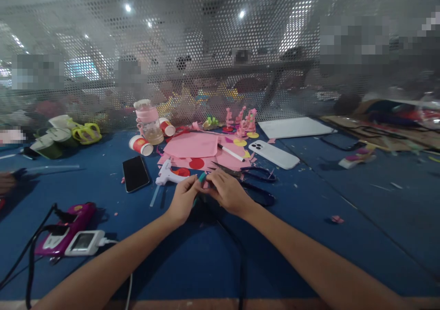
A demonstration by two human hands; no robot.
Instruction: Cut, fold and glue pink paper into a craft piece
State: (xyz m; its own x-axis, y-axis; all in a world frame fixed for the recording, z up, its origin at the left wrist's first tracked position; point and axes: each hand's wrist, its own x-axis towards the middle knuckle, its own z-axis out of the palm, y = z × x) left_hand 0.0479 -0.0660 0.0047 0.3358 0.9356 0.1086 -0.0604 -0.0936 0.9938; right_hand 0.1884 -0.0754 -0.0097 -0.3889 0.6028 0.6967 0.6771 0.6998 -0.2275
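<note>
My left hand (184, 200) and my right hand (227, 191) meet at the middle of the blue table (192, 259). Together they pinch a small pink paper piece (206, 185), and a teal-tipped tool (202, 177) sticks up between the fingers; which hand holds the tool I cannot tell. Black-handled scissors (252, 176) lie just beyond my right hand. A white glue gun (169, 176) lies to the left of my left hand. Pink paper sheets (197, 146) with red and yellow discs are spread behind both hands.
A black phone (135, 173) and a white phone (274, 154) lie flat. Cups and a pink jar (148, 122) stand at the back left, pink paper figures (242, 119) near the perforated screen. A magenta device (67, 229) with cables sits at the near left.
</note>
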